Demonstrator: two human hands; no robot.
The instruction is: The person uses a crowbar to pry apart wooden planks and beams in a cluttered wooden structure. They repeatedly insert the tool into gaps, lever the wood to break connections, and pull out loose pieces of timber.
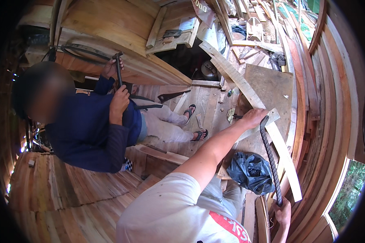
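Observation:
A dark bar with a spiral twist along its length [271, 160] slants between my two hands, like a crowbar. My left hand [254, 118] is closed at its upper end, over the long pale wooden strip. A short dark piece sticks out on the far side of those fingers; whether it belongs to the bar I cannot tell. My right hand [283, 211] is wrapped round the bar's lower end, near the right wall. The pale curved wooden strip [286, 160] runs beside the bar. A short wood block [274, 115] lies by my left hand.
A black plastic bag [250, 172] sits close left of the bar. Across from me a co-worker [87, 117] in a dark top holds a hammer [118, 71]. A handsaw [172, 96] and wood scraps lie on the plank floor. A brown board [267, 87] lies beyond my left hand.

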